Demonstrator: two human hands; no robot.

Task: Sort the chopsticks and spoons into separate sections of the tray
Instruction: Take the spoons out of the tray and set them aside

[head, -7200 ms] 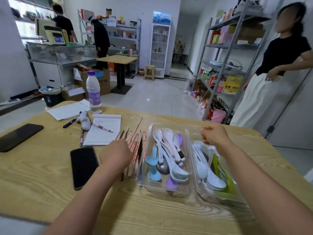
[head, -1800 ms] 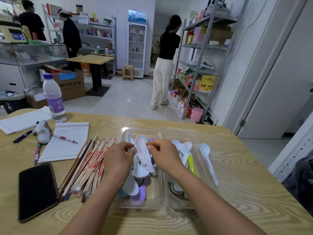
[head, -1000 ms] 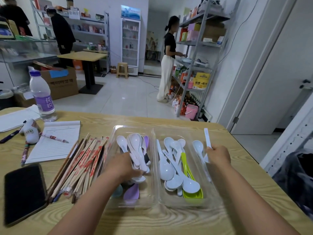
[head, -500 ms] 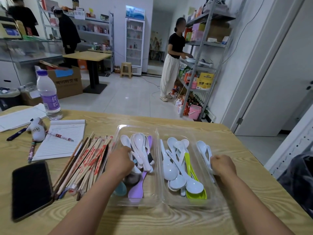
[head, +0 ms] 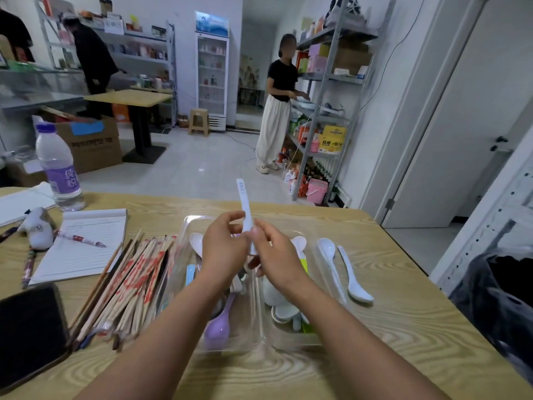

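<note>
A clear two-section tray (head: 261, 343) sits on the wooden table. Over its middle, my left hand (head: 225, 255) and my right hand (head: 278, 259) both pinch one white spoon (head: 243, 203), handle pointing up, bowl hidden between my fingers. The left section holds a purple spoon (head: 219, 324), a blue one and white ones, partly hidden by my arm. White and green spoons lie in the right section. Two more white spoons (head: 350, 274) lie at the tray's right edge; I cannot tell if they are inside. A pile of chopsticks (head: 129, 280) lies on the table left of the tray.
A black phone (head: 28, 327) lies at the near left. A notepad (head: 83, 243) with a pen, a small white toy (head: 37, 226) and a water bottle (head: 57, 166) are behind it. A dark bag (head: 496, 298) sits off the right edge. People stand by shelves beyond.
Half a second ago my left hand was down in the left section and my right at the tray's right edge. Both have come up and together, holding a white spoon upright.
</note>
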